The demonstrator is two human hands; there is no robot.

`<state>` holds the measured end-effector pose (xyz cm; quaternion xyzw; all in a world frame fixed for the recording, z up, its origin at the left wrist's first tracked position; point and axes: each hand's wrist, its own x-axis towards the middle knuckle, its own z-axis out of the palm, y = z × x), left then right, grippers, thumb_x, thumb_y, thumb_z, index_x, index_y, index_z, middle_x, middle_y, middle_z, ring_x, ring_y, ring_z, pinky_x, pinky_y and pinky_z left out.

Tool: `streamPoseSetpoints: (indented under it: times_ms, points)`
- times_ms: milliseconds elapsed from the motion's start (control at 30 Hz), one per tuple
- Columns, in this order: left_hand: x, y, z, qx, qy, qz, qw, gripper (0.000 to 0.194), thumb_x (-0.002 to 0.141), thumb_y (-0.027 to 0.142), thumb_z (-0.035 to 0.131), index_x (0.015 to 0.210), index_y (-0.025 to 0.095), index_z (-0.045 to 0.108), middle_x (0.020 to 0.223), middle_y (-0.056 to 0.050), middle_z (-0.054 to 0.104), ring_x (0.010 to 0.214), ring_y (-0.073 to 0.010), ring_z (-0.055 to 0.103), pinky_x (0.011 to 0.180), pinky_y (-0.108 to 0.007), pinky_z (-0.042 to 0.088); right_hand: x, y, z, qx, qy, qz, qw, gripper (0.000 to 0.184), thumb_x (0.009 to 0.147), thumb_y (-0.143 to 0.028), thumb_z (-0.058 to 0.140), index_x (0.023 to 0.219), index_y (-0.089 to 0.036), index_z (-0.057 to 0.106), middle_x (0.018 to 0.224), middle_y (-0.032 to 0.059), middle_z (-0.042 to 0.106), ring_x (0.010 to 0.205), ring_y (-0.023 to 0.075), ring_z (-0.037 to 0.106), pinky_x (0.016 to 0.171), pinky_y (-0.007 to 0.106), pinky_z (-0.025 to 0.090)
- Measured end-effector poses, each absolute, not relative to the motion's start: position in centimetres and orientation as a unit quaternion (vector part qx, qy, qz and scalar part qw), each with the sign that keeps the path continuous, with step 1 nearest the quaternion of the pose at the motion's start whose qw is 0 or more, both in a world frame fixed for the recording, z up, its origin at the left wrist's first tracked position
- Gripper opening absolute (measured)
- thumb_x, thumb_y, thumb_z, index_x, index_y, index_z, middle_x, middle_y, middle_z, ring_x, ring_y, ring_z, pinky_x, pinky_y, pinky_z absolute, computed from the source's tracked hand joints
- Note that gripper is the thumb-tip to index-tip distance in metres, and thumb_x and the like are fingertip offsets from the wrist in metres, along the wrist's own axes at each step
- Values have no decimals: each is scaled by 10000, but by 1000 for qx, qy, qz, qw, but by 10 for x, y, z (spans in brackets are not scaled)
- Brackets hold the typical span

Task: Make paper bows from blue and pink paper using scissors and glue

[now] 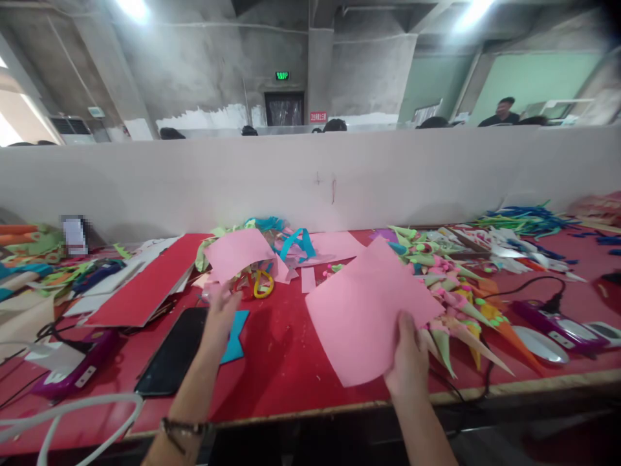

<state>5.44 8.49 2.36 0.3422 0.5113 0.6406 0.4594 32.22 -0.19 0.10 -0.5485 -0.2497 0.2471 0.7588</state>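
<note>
My right hand (408, 356) grips a large pink sheet (371, 310) by its lower right edge, thumb on top, and the sheet is held up over the table. My left hand (222, 301) is at the lower edge of a smaller, curved pink sheet (240, 251). Its fingers are blurred, so whether they pinch that sheet or only lie beside it is unclear. Just right of this hand, scissors with yellow handles (263, 283) lie partly under the smaller sheet. Below my left hand are a blue piece (235, 336) and a black phone (172, 353), partly covered by my forearm.
Small cone-shaped pieces (453, 310) in green, pink and orange are heaped at right. Purple power strips (557, 327) with cables lie on both sides. Red boards (150, 281) are stacked at left. A white partition (272, 175) closes off the back of the red table (276, 382).
</note>
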Motion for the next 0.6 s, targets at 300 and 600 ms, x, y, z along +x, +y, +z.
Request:
streamPoseSetpoints:
  times_ms: [300, 600]
  points:
    - [120, -7, 8, 356, 364, 472, 719, 547, 543, 507, 679, 985, 192, 610, 1097, -100, 598, 1069, -292, 500, 854, -385, 431, 284, -4, 1, -530, -163, 352, 755, 481, 732, -436, 511, 1127, -161, 491, 1079, 83, 596, 956, 200, 572, 753, 314, 498]
    - [105, 6, 2, 302, 567, 526, 556, 299, 623, 365, 681, 858, 182, 652, 1047, -68, 631, 1086, -253, 498, 931, -352, 393, 292, -23, -19, -533, -628, 69, 562, 354, 777, -160, 415, 1089, -221, 570, 946, 88, 623, 867, 211, 574, 767, 348, 458]
